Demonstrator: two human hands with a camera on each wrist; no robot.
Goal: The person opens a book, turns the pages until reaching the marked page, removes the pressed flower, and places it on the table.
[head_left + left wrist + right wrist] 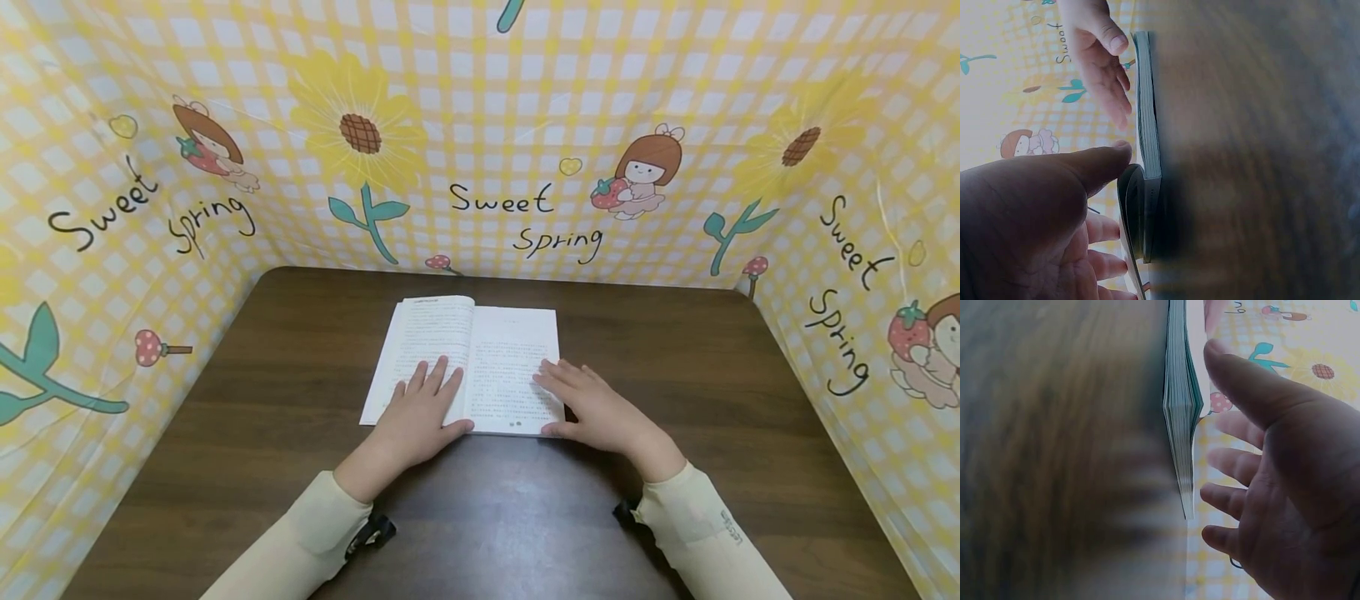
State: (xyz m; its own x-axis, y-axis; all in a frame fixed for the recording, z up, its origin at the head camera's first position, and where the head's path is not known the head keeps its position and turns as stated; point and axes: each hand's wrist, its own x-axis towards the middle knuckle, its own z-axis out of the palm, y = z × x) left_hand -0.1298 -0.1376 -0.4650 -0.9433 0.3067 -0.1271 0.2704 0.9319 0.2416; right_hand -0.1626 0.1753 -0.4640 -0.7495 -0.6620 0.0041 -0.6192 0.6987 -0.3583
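Observation:
An open book (pixel 513 342) with printed text lies on the dark wooden table, its left page bulging up near the spine. My left hand (pixel 420 417) rests on the lower left page with its fingers spread, the thumb reaching to the bottom of the spine. In the left wrist view the left thumb (pixel 1107 164) touches the book near its lower edge. At the right page's lower outer corner is my right hand (pixel 600 408), fingers extended over the margin. The right wrist view shows the right thumb (pixel 1241 375) beside the thick block of pages (pixel 1179 369).
The dark brown table (pixel 675 358) extends around the book on every side. A yellow checked cloth (pixel 480 133) with flowers and "Sweet Spring" lettering encloses its back, left and right. Dark straps (pixel 371 533) sit at both wrists, by the pale sleeves.

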